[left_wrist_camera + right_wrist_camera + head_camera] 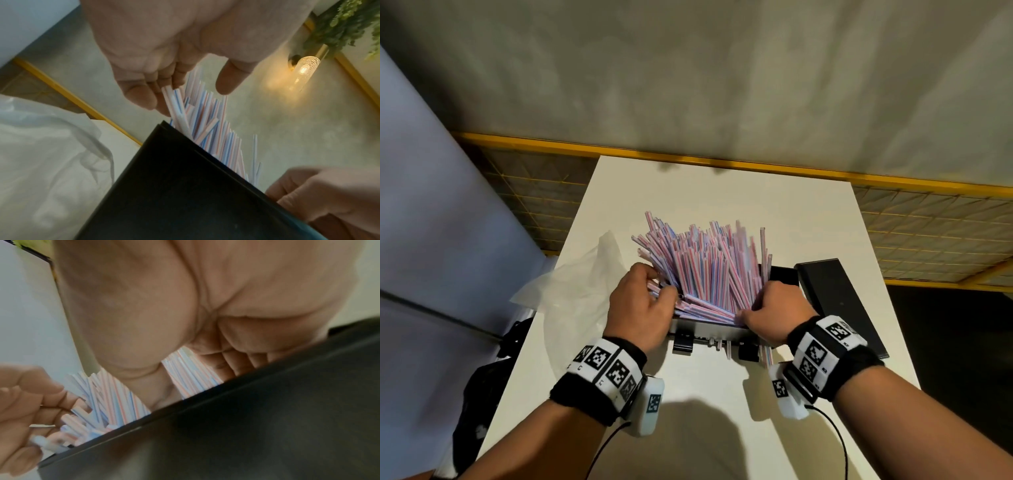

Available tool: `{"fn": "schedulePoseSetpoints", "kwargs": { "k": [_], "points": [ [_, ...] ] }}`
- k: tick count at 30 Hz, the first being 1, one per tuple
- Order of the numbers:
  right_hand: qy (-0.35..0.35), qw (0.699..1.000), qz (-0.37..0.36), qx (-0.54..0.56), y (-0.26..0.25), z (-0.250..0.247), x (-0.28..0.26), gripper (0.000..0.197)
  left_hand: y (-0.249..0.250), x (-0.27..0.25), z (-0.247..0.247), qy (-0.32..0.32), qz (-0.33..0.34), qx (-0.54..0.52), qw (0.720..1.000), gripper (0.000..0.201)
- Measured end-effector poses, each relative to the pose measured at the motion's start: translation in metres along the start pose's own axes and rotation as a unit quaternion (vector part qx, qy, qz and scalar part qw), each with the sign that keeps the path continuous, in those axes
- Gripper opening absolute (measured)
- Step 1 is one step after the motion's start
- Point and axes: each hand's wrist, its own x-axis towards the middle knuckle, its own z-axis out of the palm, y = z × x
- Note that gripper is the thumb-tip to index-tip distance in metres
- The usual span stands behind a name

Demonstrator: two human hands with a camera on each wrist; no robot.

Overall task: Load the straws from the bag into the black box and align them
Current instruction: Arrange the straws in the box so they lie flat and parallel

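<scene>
A thick fan of pink, blue and white striped straws (709, 267) stands leaning in the black box (784, 275) at the middle of the white table (722, 192). My left hand (654, 284) grips straws on the fan's left side, fingers curled round a few of them (174, 100). On the fan's right side my right hand (760, 301) holds the straws (191, 374), fingers curled over the box wall (267, 418). A few straws (765, 353) poke out at the box's near edge. The clear plastic bag (571, 284) lies crumpled to the left.
A flat black lid (839, 301) lies on the table right of the box. Two black clips (683, 341) sit on the box's near side. A yellow-framed mesh panel (928, 219) runs behind the table. Dark objects (482, 394) sit off the table's left edge.
</scene>
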Motion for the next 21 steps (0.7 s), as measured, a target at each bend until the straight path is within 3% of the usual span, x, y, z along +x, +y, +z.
{"fn": "schedulePoseSetpoints", "kwargs": {
  "k": [5,10,13,16,21],
  "points": [
    [0.010,1.000,-0.005,0.016,-0.008,0.010,0.011,0.023,0.002,-0.001,0.005,-0.011,0.020,0.074,0.997,0.051],
    [0.001,0.999,0.034,-0.008,-0.006,0.014,0.021,0.035,-0.003,0.006,0.005,0.018,0.069,0.080,0.994,0.029],
    [-0.006,1.000,0.006,-0.024,-0.011,0.011,0.021,0.026,-0.004,0.005,0.004,0.031,0.077,0.074,0.994,0.019],
    [0.022,0.998,-0.050,-0.034,-0.016,0.005,0.016,0.010,-0.001,0.003,-0.002,0.068,0.072,0.011,0.995,0.013],
    [0.101,0.974,-0.190,-0.067,-0.025,-0.011,0.002,0.006,-0.005,0.011,-0.011,0.102,-0.003,-0.210,0.972,0.022]
  ]
}}
